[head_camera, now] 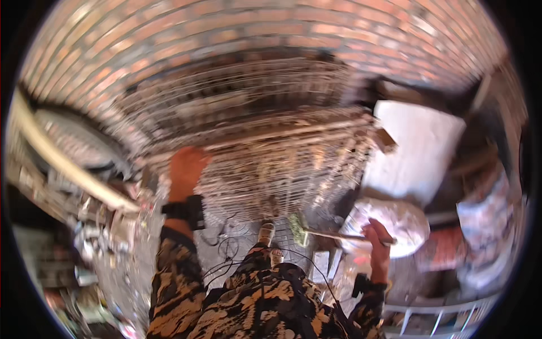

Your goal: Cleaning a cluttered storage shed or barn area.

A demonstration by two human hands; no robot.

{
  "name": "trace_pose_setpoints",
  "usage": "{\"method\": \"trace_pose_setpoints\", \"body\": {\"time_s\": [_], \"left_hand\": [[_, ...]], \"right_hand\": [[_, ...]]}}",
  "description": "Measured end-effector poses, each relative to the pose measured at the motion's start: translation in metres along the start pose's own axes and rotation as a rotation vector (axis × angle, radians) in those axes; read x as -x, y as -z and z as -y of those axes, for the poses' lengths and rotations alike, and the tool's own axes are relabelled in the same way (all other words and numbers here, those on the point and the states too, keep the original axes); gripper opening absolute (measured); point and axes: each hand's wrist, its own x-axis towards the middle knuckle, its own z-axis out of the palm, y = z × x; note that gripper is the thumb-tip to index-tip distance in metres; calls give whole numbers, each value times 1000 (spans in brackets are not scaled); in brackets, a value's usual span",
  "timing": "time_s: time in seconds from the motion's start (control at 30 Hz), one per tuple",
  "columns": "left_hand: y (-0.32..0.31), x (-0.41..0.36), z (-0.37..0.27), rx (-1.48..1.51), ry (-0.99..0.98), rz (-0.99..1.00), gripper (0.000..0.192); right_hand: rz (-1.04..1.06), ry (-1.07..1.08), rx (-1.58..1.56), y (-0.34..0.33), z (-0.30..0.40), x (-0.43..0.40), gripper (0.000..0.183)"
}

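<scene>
My left hand (186,169), blurred by motion, is closed over the upper rail of a brown slatted rack (271,169) at its left end. The fingers are mostly hidden from this side. My right hand (378,237) grips the end of a wooden handle belonging to a brush (334,234). Its greenish, bushy head points left, above the paved floor and beside the rack's lower right part. Both wrists carry dark bands, and the sleeves are camouflage-patterned.
A brick wall (254,25) rises behind the rack. To the right are a white panel (415,144), a pale full sack (394,216) and a light metal railing (440,318). On the left, a long pale pole (76,165) slants over clutter. Black cables (228,250) hang near my feet.
</scene>
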Motion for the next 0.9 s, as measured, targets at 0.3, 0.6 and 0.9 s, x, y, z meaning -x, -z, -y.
{"method": "trace_pose_setpoints", "body": {"time_s": [0.3, 0.6, 0.9], "left_hand": [[18, 249, 0, 52, -99, -290, 43], [94, 548, -56, 154, -475, -765, 23], [95, 652, -56, 101, -638, -894, 57]], "right_hand": [[447, 398, 621, 27, -57, 34, 15], [816, 649, 508, -83, 11, 90, 20], [1197, 552, 400, -249, 101, 179, 7]]}}
